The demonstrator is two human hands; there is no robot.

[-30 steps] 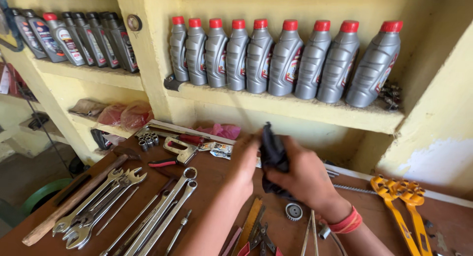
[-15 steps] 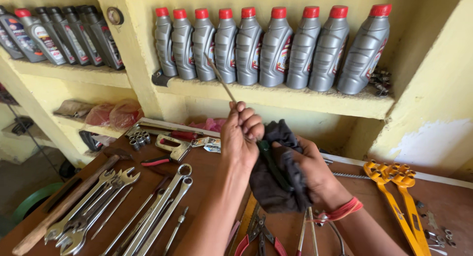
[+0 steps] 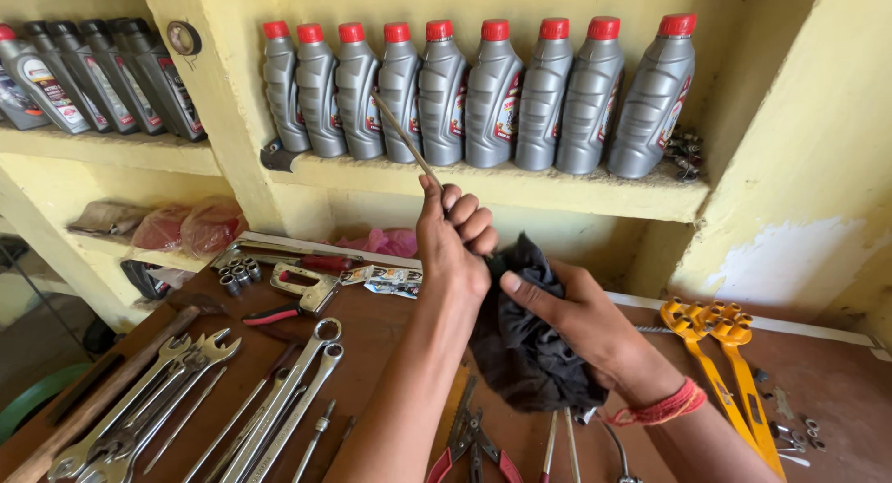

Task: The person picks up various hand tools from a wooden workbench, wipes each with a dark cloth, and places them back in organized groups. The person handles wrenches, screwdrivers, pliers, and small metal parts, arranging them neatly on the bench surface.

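The left hand [image 3: 455, 237] is closed tight around a long thin screwdriver [image 3: 401, 135], whose metal end pokes up toward the grey bottles [image 3: 469, 93]. Just beside it, the right hand [image 3: 581, 320] squeezes a black rag [image 3: 525, 348]. Under both hands, wrenches [image 3: 279, 399] and pliers [image 3: 474, 441] crowd the brown bench [image 3: 390, 320]. There is open air above the hands.
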